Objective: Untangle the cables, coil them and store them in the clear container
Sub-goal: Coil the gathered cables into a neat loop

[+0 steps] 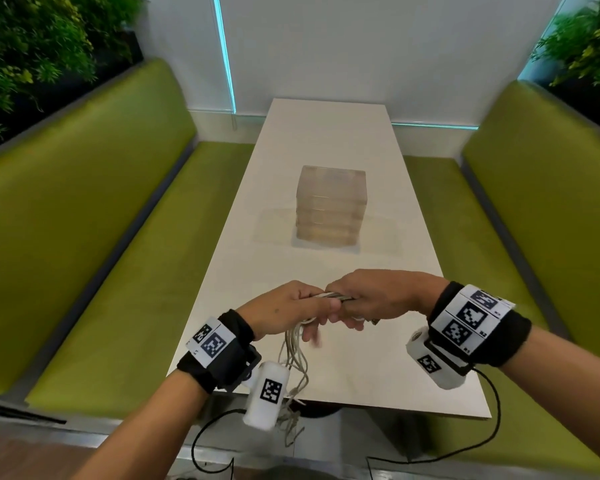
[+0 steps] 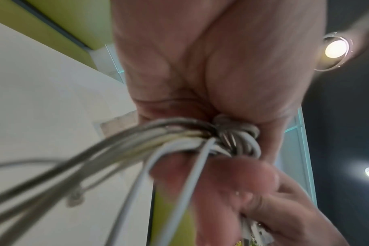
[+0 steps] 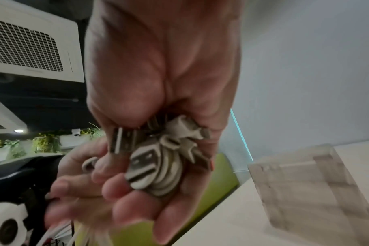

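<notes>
A bundle of white and grey cables (image 1: 333, 295) is held between both hands above the near end of the white table (image 1: 329, 143). My left hand (image 1: 288, 311) grips the bundle (image 2: 179, 136) where the strands gather, and loose strands (image 1: 297, 362) hang from it past the table's front edge. My right hand (image 1: 371, 299) is curled round the other end, with several USB plugs and coiled loops (image 3: 158, 159) in its palm. The clear container (image 1: 331, 202) stands farther back at mid-table, apart from both hands.
Green padded benches (image 1: 84, 237) run along both sides of the table. A clear flat lid-like sheet (image 1: 274, 225) lies beside the container. Plants (image 1: 32, 46) fill the upper corners. Black wrist-camera leads (image 1: 492, 427) hang below the front edge.
</notes>
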The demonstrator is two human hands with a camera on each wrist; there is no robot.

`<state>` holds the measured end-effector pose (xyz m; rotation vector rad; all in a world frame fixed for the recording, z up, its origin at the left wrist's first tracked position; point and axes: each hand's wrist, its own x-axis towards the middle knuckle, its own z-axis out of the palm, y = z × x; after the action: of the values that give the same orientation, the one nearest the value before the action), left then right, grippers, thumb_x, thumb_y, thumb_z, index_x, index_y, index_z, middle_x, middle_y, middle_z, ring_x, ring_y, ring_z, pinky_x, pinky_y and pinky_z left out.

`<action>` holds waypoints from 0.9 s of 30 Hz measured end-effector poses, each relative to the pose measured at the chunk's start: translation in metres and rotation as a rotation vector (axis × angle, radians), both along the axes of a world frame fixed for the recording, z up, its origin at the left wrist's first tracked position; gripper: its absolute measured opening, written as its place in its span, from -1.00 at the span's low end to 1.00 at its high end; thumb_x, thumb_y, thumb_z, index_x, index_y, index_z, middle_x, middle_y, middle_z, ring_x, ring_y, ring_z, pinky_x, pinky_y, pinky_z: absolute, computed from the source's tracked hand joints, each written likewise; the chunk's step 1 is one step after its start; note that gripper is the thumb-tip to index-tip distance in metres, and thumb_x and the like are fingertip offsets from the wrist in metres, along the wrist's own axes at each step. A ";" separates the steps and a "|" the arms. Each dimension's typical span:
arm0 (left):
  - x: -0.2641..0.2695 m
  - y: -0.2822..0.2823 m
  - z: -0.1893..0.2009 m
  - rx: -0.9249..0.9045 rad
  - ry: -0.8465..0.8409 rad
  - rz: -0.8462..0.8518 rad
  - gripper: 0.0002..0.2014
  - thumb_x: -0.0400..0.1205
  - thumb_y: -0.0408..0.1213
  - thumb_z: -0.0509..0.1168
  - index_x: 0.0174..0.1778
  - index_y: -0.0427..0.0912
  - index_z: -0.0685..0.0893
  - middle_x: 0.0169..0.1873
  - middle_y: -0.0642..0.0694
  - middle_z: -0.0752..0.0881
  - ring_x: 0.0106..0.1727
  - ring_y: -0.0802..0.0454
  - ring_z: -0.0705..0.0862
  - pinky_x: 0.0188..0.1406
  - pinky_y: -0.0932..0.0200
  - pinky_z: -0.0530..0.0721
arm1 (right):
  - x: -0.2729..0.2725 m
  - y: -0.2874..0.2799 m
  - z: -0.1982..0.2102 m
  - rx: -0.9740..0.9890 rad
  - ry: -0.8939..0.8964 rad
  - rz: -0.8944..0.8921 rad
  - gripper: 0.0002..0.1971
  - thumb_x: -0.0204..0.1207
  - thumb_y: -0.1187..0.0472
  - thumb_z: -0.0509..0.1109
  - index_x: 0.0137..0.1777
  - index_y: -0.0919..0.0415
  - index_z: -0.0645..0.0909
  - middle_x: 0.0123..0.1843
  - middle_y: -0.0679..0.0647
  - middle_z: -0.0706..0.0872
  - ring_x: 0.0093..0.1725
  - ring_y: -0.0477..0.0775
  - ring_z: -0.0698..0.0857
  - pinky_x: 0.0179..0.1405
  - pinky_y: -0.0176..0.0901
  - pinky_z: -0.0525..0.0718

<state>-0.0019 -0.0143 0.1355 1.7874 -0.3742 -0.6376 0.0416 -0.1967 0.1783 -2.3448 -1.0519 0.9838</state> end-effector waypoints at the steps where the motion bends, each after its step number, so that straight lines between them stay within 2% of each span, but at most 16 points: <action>1: 0.000 0.000 -0.002 -0.027 0.010 -0.016 -0.60 0.66 -0.05 0.21 -0.10 -0.40 0.62 -0.38 -0.41 0.68 -0.43 0.08 0.69 0.10 -0.12 0.66 | 0.001 0.001 0.001 -0.022 -0.010 -0.006 -0.87 0.65 0.18 0.20 -0.08 0.11 0.56 -0.33 -0.07 0.65 -0.33 -0.04 0.66 -0.46 -0.41 0.56; 2: -0.001 -0.001 -0.004 -0.051 0.018 -0.017 -0.60 0.66 -0.07 0.20 -0.08 -0.44 0.60 -0.36 -0.45 0.67 -0.42 0.07 0.71 0.09 -0.15 0.69 | 0.002 0.001 0.001 -0.038 -0.012 -0.014 -0.86 0.66 0.16 0.19 -0.09 0.09 0.56 -0.33 -0.06 0.64 -0.33 -0.03 0.66 -0.49 -0.45 0.53; 4: -0.003 -0.002 -0.003 -0.071 0.029 0.027 -0.63 0.64 -0.09 0.23 -0.19 -0.39 0.59 -0.49 -0.30 0.51 -0.57 0.04 0.57 -0.28 0.04 0.72 | 0.003 0.001 0.004 -0.073 0.017 -0.014 -0.85 0.66 0.12 0.19 -0.10 0.00 0.57 -0.32 -0.04 0.64 -0.33 -0.02 0.67 -0.51 -0.45 0.53; 5: -0.003 -0.002 -0.002 -0.060 0.032 0.044 -0.65 0.62 -0.07 0.25 -0.26 -0.32 0.60 -0.52 -0.25 0.44 -0.61 0.04 0.47 -0.43 0.15 0.63 | 0.003 0.003 0.006 -0.087 0.040 -0.009 -0.86 0.65 0.10 0.21 -0.09 -0.04 0.58 -0.32 -0.03 0.64 -0.33 -0.02 0.67 -0.49 -0.42 0.55; 6: -0.001 -0.002 -0.003 -0.038 0.032 0.047 -0.64 0.61 -0.03 0.26 -0.29 -0.29 0.59 -0.51 -0.25 0.40 -0.62 0.03 0.39 -0.51 0.20 0.55 | 0.004 0.003 0.007 -0.094 0.061 -0.005 -0.89 0.64 0.07 0.24 -0.04 -0.05 0.60 -0.32 -0.01 0.65 -0.33 -0.02 0.67 -0.47 -0.38 0.58; 9: 0.007 0.000 -0.006 0.028 0.016 0.026 -0.52 0.59 0.05 0.26 -0.18 -0.43 0.57 -0.37 -0.31 0.41 -0.57 0.02 0.32 -0.58 0.24 0.41 | 0.003 0.004 0.006 -0.122 0.034 -0.006 -0.83 0.65 0.07 0.24 0.10 0.04 0.63 -0.30 0.03 0.63 -0.34 0.00 0.65 -0.48 -0.37 0.58; 11: 0.009 0.000 -0.008 0.036 0.009 0.028 -0.56 0.61 0.03 0.25 -0.20 -0.37 0.59 -0.41 -0.28 0.40 -0.57 0.04 0.31 -0.60 0.24 0.38 | 0.003 0.004 0.005 -0.129 -0.011 -0.019 -0.81 0.66 0.13 0.18 0.09 0.08 0.63 -0.26 0.06 0.62 -0.35 0.01 0.61 -0.52 -0.38 0.55; 13: 0.006 -0.001 -0.010 -0.013 0.003 0.048 -0.62 0.66 0.02 0.23 -0.25 -0.26 0.59 -0.52 -0.17 0.39 -0.57 0.07 0.31 -0.58 0.23 0.40 | 0.004 0.005 0.006 -0.136 -0.062 -0.021 -0.82 0.64 0.17 0.17 0.03 0.07 0.63 -0.23 0.06 0.64 -0.34 0.02 0.59 -0.39 -0.22 0.60; 15: 0.004 -0.002 -0.013 -0.110 0.018 0.083 -0.60 0.65 0.10 0.20 -0.25 -0.19 0.58 -0.54 -0.04 0.45 -0.53 0.05 0.39 -0.51 0.22 0.49 | 0.007 0.007 0.009 -0.158 -0.128 -0.017 -0.86 0.62 0.13 0.22 -0.04 0.07 0.61 -0.23 0.05 0.65 -0.35 0.03 0.59 -0.28 -0.09 0.62; 17: 0.003 0.000 -0.017 -0.226 0.077 0.099 -0.46 0.56 0.28 0.19 -0.11 -0.22 0.59 -0.46 -0.07 0.62 -0.42 -0.06 0.57 -0.31 0.12 0.67 | 0.011 0.008 0.016 -0.174 -0.212 -0.009 -0.86 0.63 0.08 0.25 -0.08 0.09 0.58 -0.30 0.01 0.63 -0.40 0.01 0.59 -0.30 -0.09 0.58; 18: 0.003 0.002 -0.020 -0.284 0.106 0.090 -0.36 0.51 0.36 0.19 -0.02 -0.26 0.58 -0.41 -0.11 0.68 -0.32 -0.13 0.68 -0.14 0.01 0.73 | 0.013 0.007 0.021 -0.164 -0.242 -0.019 -0.86 0.63 0.07 0.25 -0.09 0.09 0.57 -0.33 -0.01 0.61 -0.41 0.00 0.59 -0.33 -0.13 0.56; 19: 0.002 0.005 -0.023 -0.329 0.123 0.086 -0.29 0.47 0.40 0.20 0.05 -0.28 0.57 -0.37 -0.13 0.70 -0.19 -0.18 0.74 0.04 -0.09 0.72 | 0.016 0.006 0.027 -0.144 -0.260 -0.039 -0.85 0.64 0.07 0.26 -0.11 0.10 0.55 -0.35 -0.03 0.60 -0.41 -0.01 0.58 -0.36 -0.17 0.54; 20: 0.001 0.007 -0.025 -0.364 0.133 0.094 -0.28 0.46 0.40 0.21 0.08 -0.27 0.57 -0.35 -0.11 0.71 -0.11 -0.19 0.76 0.12 -0.13 0.69 | 0.018 0.003 0.033 -0.120 -0.270 -0.065 -0.85 0.63 0.08 0.28 -0.12 0.10 0.54 -0.35 -0.03 0.59 -0.41 -0.02 0.58 -0.37 -0.19 0.52; 21: -0.001 0.008 -0.026 -0.387 0.135 0.109 -0.32 0.47 0.38 0.22 0.08 -0.26 0.59 -0.37 -0.08 0.69 -0.10 -0.16 0.76 0.11 -0.09 0.68 | 0.021 0.001 0.040 -0.096 -0.278 -0.088 -0.85 0.63 0.08 0.29 -0.13 0.11 0.54 -0.35 -0.03 0.59 -0.40 -0.01 0.59 -0.37 -0.19 0.52; 24: 0.000 0.006 -0.026 -0.450 0.133 0.186 -0.47 0.56 0.25 0.18 -0.05 -0.22 0.66 -0.48 -0.01 0.54 -0.33 -0.02 0.60 -0.15 0.10 0.57 | 0.027 -0.003 0.056 -0.075 -0.300 -0.116 -0.86 0.63 0.09 0.30 -0.10 0.14 0.55 -0.36 -0.03 0.58 -0.38 0.02 0.60 -0.33 -0.16 0.56; 27: 0.000 0.003 -0.023 -0.479 0.082 0.193 -0.51 0.55 0.25 0.24 -0.06 -0.17 0.65 -0.50 0.06 0.40 -0.44 0.05 0.49 -0.18 0.10 0.58 | 0.028 -0.003 0.063 -0.060 -0.313 -0.125 -0.86 0.64 0.10 0.30 -0.09 0.14 0.56 -0.39 -0.05 0.58 -0.39 0.00 0.58 -0.35 -0.22 0.52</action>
<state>-0.0016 -0.0116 0.1125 1.3156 -0.2673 -0.4378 0.0699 -0.1994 0.2408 -2.6378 -0.9795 0.6242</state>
